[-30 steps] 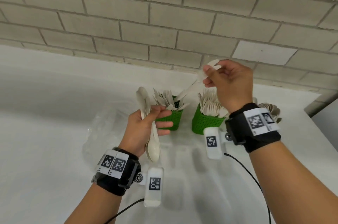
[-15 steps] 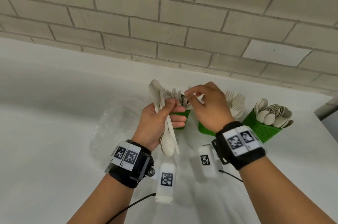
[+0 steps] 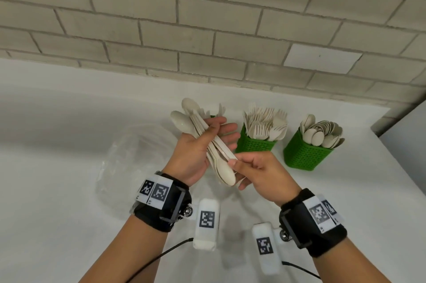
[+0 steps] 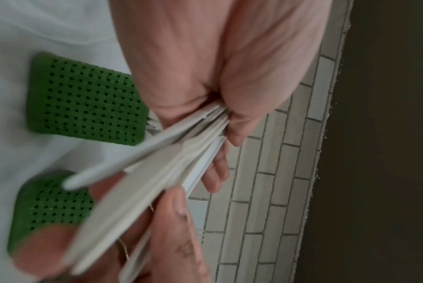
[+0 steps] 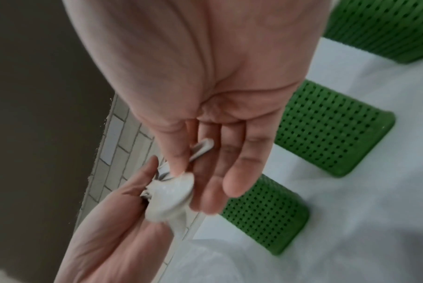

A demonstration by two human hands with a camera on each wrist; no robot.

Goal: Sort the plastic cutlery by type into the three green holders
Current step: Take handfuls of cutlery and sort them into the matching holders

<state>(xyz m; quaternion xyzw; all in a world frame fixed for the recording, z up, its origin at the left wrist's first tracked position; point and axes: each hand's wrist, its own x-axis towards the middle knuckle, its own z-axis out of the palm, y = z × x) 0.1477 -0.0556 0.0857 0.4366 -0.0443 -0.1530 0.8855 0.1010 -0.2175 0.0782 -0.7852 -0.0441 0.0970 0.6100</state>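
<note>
Left hand (image 3: 193, 151) gripping cutlery bundle (image 3: 207, 144), forks holder (image 3: 254, 144), spoons holder (image 3: 306, 155)

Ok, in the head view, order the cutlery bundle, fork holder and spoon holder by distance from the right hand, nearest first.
1. Cutlery bundle: touching the right hand, held up by the left hand.
2. Fork holder: just behind the right hand, middle of the row.
3. Spoon holder: farthest, off to the right.

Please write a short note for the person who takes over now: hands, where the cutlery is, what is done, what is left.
Left hand: grips a bundle of mixed cutlery above the table.
Right hand: pinches the bundle's lower end, at a spoon.
Done: fork holder and spoon holder well filled; third holder mostly hidden behind the left hand.
Left: sort the bundle by type. Clear plastic bag lies at left.
</note>
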